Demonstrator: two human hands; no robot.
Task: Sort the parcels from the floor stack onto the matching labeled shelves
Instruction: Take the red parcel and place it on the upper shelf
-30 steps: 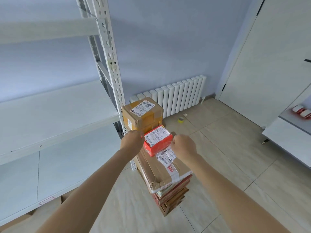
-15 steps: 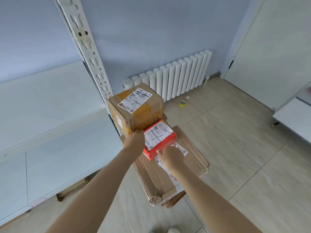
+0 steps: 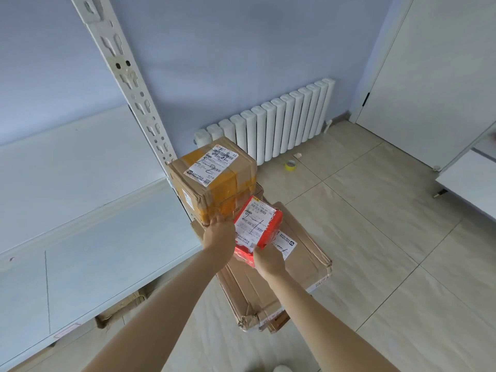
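Since the earlier frame, my hands have tilted the red parcel (image 3: 256, 228) up off the stack, its near end now raised above the flat brown carton (image 3: 303, 261) beneath. My left hand (image 3: 218, 236) grips the parcel's left edge; my right hand (image 3: 269, 260) pinches its near lower corner, so the white label with its handwritten number faces me for reading. Just beside it, the taped cardboard box (image 3: 214, 181) remains on the stack, against the shelf upright (image 3: 134, 84). White shelves (image 3: 80, 173) lie to my left; a shelf tag (image 3: 67, 330) marks the lower edge. Reading the number presumably decides which shelf receives this parcel.
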